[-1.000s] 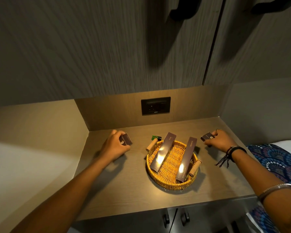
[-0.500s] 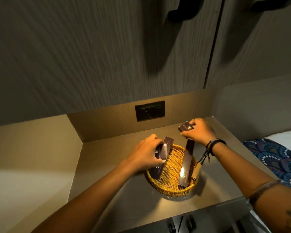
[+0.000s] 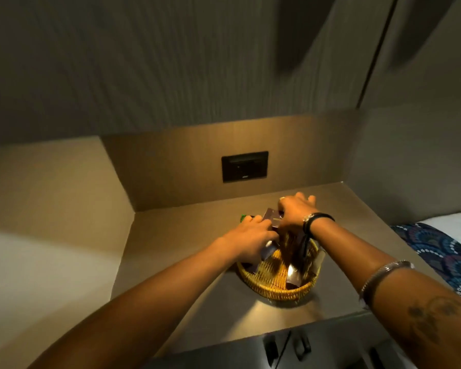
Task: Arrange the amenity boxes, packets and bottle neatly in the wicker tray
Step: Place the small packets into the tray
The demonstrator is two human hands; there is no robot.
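— Lamp-lit grey worktop (image 3: 197, 262) under wood-grain cabinets; where is the wicker tray (image 3: 277, 287)?

— On the worktop, directly below both hands. A long dark box (image 3: 293, 274) lies in it, its near end poking out from under the right wrist.

— What are the fingers doing?

— The left hand (image 3: 250, 235) and right hand (image 3: 296, 213) meet above the tray's far side. Between them is a small dark packet (image 3: 272, 217); the right hand's fingers (image 3: 286, 209) are curled down on its right edge, and the left hand's fingers (image 3: 258, 222) touch its left side. Which hand actually bears it, I cannot tell. Something pale shows under the left palm, too blurred to name.

— Anything beyond the fingers?

— A green cap (image 3: 243, 217) peeks out just left of the left fingertips; the rest of it is hidden. Behind the hands, a dark socket plate (image 3: 245, 166) sits in the back panel. To the right, a patterned bed cover (image 3: 437, 251) is cut off by the frame's edge.
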